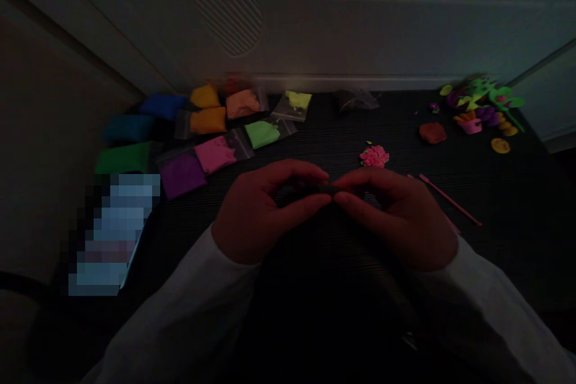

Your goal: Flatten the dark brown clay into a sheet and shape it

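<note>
The scene is very dim. My left hand (261,210) and my right hand (391,213) meet over the middle of a dark ribbed table (517,204). Both pinch a small dark piece (321,188) between fingertips and thumbs; it is too dark to name. Just beyond my right hand lies a small pink clay flower (374,156). A thin pink stick tool (450,199) lies to the right of my right hand. White sleeves cover both forearms.
Several small bags of coloured clay lie at the back left, among them purple (182,174), pink (215,154), green (262,133) and orange (207,120). A red lump (432,132) and colourful clay flower shapes (483,109) sit at the back right. A blurred object (112,234) lies at left.
</note>
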Motion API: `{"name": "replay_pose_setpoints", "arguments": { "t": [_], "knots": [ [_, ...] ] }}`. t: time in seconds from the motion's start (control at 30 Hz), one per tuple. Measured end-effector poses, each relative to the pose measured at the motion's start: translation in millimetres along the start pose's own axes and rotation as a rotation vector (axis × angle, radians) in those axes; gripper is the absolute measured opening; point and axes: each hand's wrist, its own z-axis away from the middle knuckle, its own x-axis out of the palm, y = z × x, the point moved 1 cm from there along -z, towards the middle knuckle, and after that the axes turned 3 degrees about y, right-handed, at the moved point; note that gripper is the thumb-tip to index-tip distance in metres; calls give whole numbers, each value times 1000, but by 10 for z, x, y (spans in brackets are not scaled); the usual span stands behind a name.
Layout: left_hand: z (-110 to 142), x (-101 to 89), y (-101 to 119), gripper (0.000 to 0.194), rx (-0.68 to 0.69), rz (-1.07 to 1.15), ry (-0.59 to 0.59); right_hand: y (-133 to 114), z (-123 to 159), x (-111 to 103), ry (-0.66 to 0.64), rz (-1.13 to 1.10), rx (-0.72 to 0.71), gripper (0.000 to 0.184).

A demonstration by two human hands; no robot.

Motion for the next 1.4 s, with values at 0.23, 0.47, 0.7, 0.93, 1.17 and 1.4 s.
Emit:
{"name": "replay_pose_setpoints", "arguments": {
  "t": [0.23,0.47,0.7,0.93,1.17,1.4],
  "knots": [
    [-19,3,-8,16,-3,-22,-15,17,1,16,3,-35,12,16],
    [-27,58,-12,22,-16,89,-38,34,-31,12,7,-16,-26,17],
    [-61,30,-35,18,36,-68,-77,42,-25,16,30,-82,51,15],
    [-43,30,-17,15,91,-56,-98,50,-31,27,16,-178,107,10],
    [-33,24,-10,14,121,-40,-93,60,-36,31,-49,-319,194,7],
    [-12,21,-40,47,137,76,27,50,-23,36,-28,-444,186,19]
  ]
}}
